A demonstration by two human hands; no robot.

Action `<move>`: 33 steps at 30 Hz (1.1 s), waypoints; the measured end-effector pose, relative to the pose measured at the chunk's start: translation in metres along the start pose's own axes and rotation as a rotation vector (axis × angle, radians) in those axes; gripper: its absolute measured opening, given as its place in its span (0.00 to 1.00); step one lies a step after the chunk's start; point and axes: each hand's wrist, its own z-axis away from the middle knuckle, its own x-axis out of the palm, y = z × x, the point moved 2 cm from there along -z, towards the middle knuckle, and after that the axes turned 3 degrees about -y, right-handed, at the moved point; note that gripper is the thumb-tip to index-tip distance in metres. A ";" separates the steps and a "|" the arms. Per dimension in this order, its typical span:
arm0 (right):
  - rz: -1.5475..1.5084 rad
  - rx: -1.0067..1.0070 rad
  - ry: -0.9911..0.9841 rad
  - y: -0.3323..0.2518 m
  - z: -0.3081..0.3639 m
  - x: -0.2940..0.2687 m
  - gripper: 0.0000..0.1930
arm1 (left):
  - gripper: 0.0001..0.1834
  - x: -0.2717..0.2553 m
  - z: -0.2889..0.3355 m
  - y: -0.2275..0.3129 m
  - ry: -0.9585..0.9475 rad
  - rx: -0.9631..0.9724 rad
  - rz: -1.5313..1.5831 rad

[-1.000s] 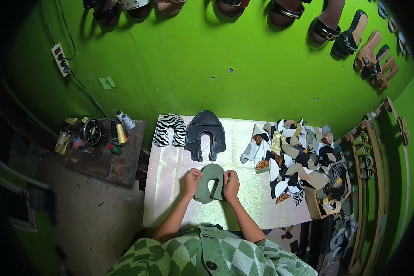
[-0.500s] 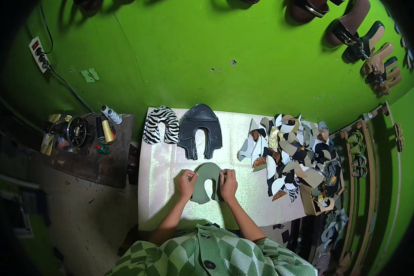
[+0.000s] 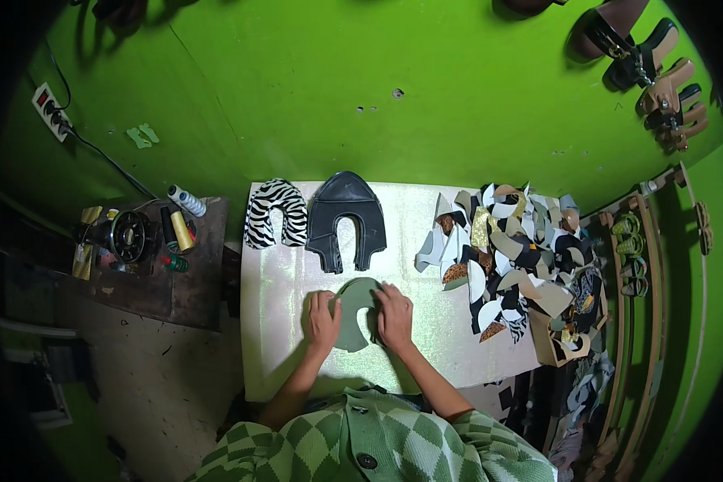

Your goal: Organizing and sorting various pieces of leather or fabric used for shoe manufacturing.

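Observation:
A green horseshoe-shaped shoe-upper piece (image 3: 352, 320) lies in front of me on the pale, shiny tabletop (image 3: 285, 293), its opening toward my body. My left hand (image 3: 323, 323) pinches its left edge, fingers bent. On the opposite side, my right hand (image 3: 394, 318) closes over the right arm of the piece and hides much of it. Just beyond my hands is a black shoe upper (image 3: 348, 191), flared at its lower ends. To the left of that rests a zebra-striped horseshoe-shaped piece (image 3: 269, 194).
A heap of material offcuts (image 3: 498, 257) covers the table's right side, above a cardboard box (image 3: 553, 347). On the left, a dark sewing-machine table (image 3: 193, 285) carries thread cones (image 3: 183, 229) and a black handwheel (image 3: 130, 236). Sandals (image 3: 665, 100) hang on the green wall.
My right hand has moved further over the right arm of the green piece, covering more of it. The left hand stays at the left edge. The whole view has shifted slightly.

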 end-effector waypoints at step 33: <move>-0.004 -0.092 -0.098 0.020 0.018 0.000 0.30 | 0.35 0.034 0.033 0.008 -0.299 0.416 -0.315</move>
